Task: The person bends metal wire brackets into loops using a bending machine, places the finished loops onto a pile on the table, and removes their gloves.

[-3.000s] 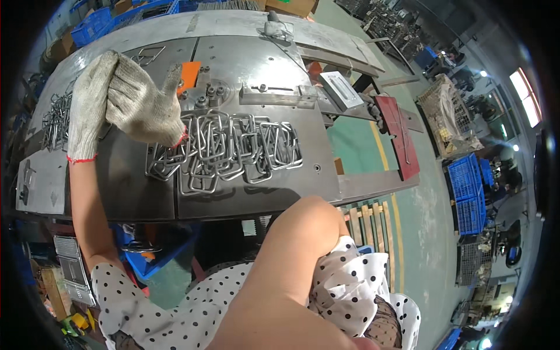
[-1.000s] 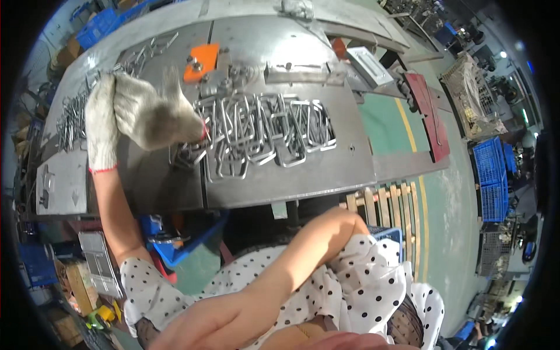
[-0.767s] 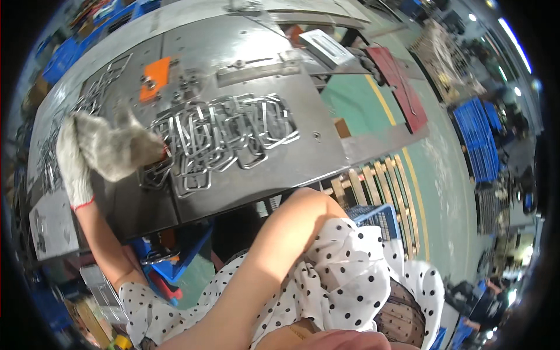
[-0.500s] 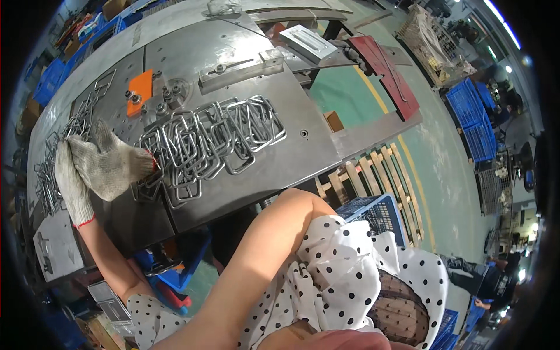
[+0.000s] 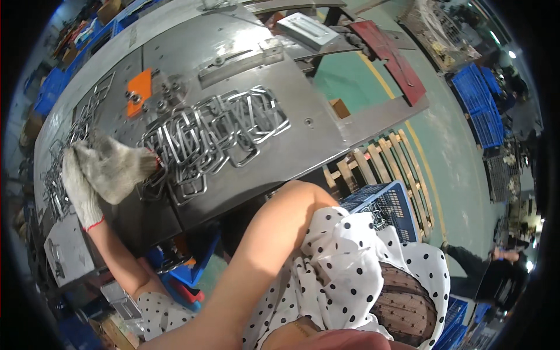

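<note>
The bent rectangular loops of bright steel wire point(image 5: 210, 137) lie in an overlapping heap near the middle of the grey steel desk point(image 5: 326, 125), just below the orange plate point(image 5: 139, 87) with its bolts. Judge them stiff, fairly light one by one, and smooth enough to slide on the metal top; because they overlap, lifting one is likely to drag its neighbours. Take a loop by one straight side at the heap's edge, where no other wire crosses it.

Your left hand point(image 5: 108, 172), in a white knit glove with a red cuff, rests at the heap's left end, fingers loosely curled and touching the nearest loops; whether it actually grips one, you cannot tell. Your right hand is out of sight; only its bare forearm point(image 5: 262, 245) shows, below the desk's near edge.
</note>
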Motion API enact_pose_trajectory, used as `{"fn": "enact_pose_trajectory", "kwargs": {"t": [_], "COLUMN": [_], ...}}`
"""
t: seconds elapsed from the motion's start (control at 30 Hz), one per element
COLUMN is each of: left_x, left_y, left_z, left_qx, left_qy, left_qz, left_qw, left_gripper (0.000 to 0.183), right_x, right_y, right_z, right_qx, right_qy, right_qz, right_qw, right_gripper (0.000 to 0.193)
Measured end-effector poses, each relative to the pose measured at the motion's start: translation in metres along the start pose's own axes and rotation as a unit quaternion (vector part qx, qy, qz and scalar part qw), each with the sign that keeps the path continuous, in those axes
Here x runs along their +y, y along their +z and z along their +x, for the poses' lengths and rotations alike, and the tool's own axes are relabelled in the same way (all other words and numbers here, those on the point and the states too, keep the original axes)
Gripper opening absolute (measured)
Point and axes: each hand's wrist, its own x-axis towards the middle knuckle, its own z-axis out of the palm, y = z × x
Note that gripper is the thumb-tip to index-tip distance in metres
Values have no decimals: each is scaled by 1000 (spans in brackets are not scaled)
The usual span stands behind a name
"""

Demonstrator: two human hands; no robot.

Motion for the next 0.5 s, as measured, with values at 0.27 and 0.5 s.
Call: {"fn": "enact_pose_trajectory", "kwargs": {"t": [0.27,0.5], "left_x": [4,13], "left_y": [6,17], "left_z": [0,-1], "left_qx": [-30,-17], "left_qy": [29,-10], "left_qz": [27,-8], "left_qw": [999,1000], "left_gripper": [42,45], "right_x": [-1,-19], "right_y": [9,-21], "right_z": [5,-45], "right_qx": [-19,111], "right_qy": [-3,99], "right_qz": [82,-284], "right_qw": [996,947], "right_gripper": [34,39]}}
